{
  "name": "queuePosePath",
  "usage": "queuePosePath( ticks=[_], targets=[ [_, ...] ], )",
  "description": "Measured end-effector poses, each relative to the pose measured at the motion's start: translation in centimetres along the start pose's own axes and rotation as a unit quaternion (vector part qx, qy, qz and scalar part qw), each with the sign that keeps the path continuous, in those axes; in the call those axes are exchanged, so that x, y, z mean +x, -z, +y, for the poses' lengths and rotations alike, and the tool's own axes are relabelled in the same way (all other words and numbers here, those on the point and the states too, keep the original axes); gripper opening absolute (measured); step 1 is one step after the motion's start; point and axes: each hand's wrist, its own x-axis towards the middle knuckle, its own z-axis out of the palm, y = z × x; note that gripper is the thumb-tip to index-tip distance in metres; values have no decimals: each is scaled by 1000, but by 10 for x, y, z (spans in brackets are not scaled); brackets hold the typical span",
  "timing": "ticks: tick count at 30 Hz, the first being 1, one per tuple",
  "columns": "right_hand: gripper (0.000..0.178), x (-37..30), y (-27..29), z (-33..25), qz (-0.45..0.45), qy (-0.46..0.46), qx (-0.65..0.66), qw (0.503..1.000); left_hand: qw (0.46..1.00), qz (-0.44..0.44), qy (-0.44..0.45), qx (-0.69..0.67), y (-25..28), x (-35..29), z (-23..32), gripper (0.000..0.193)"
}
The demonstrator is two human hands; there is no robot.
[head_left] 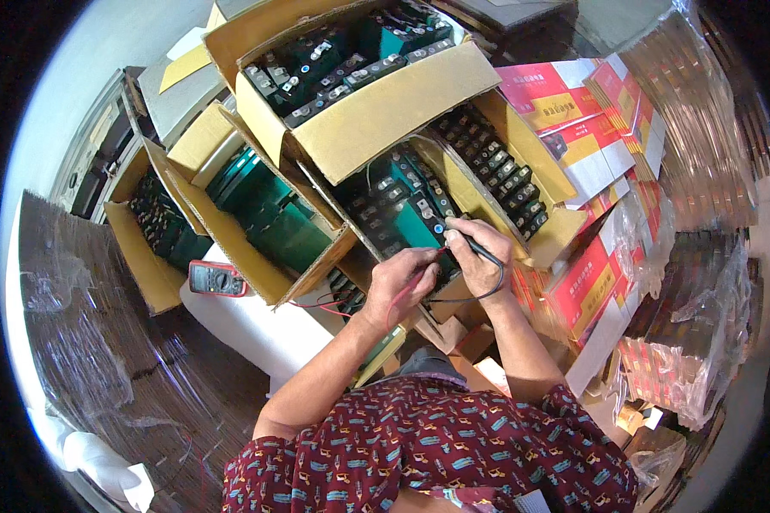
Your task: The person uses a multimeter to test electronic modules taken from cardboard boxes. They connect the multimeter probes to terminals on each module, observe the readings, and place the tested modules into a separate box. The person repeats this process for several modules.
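Close together over an open carton of green batteries, both my hands are closed. My left hand grips a red test probe, with its thin red lead running down past the palm. In my right hand is a black test probe, whose black lead loops below the wrist. The probe tips are near the terminals of the battery under my fingers; whether they touch cannot be made out. A red-rimmed multimeter lies to the left on a white surface.
More open cartons with dark-topped batteries surround me: a large carton ahead, another at left, one at right. Red and white printed boxes are piled on the right. Flattened cardboard stacks stand at both sides.
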Motion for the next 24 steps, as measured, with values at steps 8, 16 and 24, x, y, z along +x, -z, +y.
queuePosePath(
  ticks=[8, 16, 24],
  targets=[
    [19, 8, 0, 2, -38, 26, -55, 997, 999, 33, 11, -29, -4, -2, -3, 23],
    [22, -3, -1, 13, -51, 0, -50, 997, 997, 1, -69, -31, -5, -10, -21, 27],
    [24, 2, 3, 27, -54, 30, -75, 995, 997, 13, -71, 7, -12, -5, -19, 22]
  ],
)
